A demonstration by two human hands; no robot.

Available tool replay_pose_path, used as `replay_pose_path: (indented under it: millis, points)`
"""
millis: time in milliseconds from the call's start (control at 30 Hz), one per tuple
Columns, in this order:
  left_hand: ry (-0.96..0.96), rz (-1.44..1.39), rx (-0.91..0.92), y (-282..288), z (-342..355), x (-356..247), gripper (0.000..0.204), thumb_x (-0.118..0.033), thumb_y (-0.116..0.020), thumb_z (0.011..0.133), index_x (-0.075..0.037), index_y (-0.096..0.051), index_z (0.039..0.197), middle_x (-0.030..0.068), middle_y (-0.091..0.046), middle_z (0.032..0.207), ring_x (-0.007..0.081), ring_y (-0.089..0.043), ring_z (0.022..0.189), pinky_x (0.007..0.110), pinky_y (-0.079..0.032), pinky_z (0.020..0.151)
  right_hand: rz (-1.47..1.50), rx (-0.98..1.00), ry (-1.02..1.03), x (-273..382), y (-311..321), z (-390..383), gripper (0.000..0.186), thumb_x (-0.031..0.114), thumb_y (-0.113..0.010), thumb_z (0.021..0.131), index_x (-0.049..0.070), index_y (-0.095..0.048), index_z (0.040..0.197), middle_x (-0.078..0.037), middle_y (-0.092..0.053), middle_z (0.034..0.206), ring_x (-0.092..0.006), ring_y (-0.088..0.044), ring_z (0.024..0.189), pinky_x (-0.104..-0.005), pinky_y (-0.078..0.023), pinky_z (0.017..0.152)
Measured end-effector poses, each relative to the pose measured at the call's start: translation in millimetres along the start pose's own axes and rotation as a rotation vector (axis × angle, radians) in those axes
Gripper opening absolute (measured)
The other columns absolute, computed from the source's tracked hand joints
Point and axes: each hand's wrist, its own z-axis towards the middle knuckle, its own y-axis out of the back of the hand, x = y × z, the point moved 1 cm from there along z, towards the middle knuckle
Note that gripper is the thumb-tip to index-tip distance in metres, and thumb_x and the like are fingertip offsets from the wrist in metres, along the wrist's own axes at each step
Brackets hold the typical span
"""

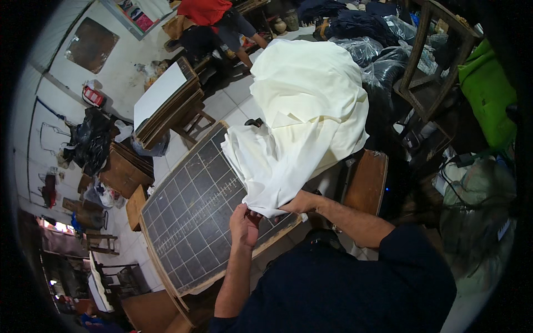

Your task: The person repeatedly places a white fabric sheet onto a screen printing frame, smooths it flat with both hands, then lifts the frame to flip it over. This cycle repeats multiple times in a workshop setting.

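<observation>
A large piece of cream-white fabric (pixel 308 83) lies heaped in loose folds, its near part draped over the right end of a dark board (pixel 194 188) marked with a pale grid. My left hand (pixel 244 225) is closed on the near corner of the fabric, with thumb and fingers pinching its edge. Just to the right, my right hand (pixel 300 202) grips the same edge, its fingers partly hidden under the cloth. Both hands are close together at the board's near edge.
Beyond the board stands a stack of boards (pixel 166 100) on a wooden stool. Plastic-wrapped bundles (pixel 383 61) and a wooden frame (pixel 433 55) are at the far right. A brown wooden bench (pixel 365 183) is right of the fabric. Another person (pixel 222 28) bends over at the back.
</observation>
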Motion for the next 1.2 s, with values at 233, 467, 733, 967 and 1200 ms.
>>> replay_pose_path:
  millis: [233, 467, 733, 967, 1200]
  points:
    - [-0.307, -0.016, -0.196, 42, -46, -20, 0.035, -0.022, -0.034, 0.101, 0.003, -0.048, 0.122, 0.0155, -0.057, 0.123, 0.0276, -0.055, 0.115, 0.042, -0.045, 0.098, 0.291, -0.010, -0.166, 0, -98, -22, 0.033, 0.012, -0.070, 0.087, 0.000, -0.063, 0.117, -0.011, -0.071, 0.100, -0.0174, -0.070, 0.087, -0.0295, -0.056, 0.069]
    - [-0.466, 0.026, -0.426, 111, -106, -56, 0.037, -0.030, -0.042, 0.102, -0.001, -0.045, 0.126, 0.0166, -0.053, 0.126, 0.0298, -0.054, 0.116, 0.045, -0.048, 0.096, 0.723, -0.235, -0.511, -61, -115, -47, 0.057, 0.047, -0.056, 0.097, 0.003, -0.049, 0.133, -0.014, -0.061, 0.127, -0.0213, -0.063, 0.105, -0.0337, -0.053, 0.080]
    - [-0.435, 0.061, -0.517, 154, -110, -69, 0.044, -0.031, -0.044, 0.101, 0.003, -0.046, 0.128, 0.0167, -0.057, 0.124, 0.0318, -0.061, 0.108, 0.047, -0.052, 0.090, -0.017, -0.960, -0.374, -63, 29, -21, 0.036, 0.022, -0.069, 0.089, 0.005, -0.062, 0.119, -0.010, -0.070, 0.099, -0.0157, -0.067, 0.081, -0.0306, -0.055, 0.063]
    - [-0.148, 0.071, -0.562, 155, -104, -45, 0.056, -0.044, -0.052, 0.097, 0.001, -0.052, 0.130, 0.0174, -0.063, 0.123, 0.0327, -0.065, 0.104, 0.048, -0.055, 0.085, -1.595, -0.707, 0.005, -26, 149, 44, 0.033, 0.008, -0.058, 0.084, 0.012, -0.066, 0.116, -0.014, -0.059, 0.095, -0.0321, -0.055, 0.096, -0.0417, -0.046, 0.088]
    - [-0.213, 0.299, -0.637, 179, -112, -1, 0.031, -0.025, -0.063, 0.096, 0.001, -0.061, 0.112, 0.0104, -0.067, 0.105, 0.0186, -0.064, 0.089, 0.036, -0.053, 0.079, -0.934, -1.442, 0.021, 48, 322, 104, 0.032, 0.029, -0.048, 0.096, 0.004, -0.068, 0.095, -0.017, -0.070, 0.081, -0.0316, -0.067, 0.070, -0.0411, -0.054, 0.064]
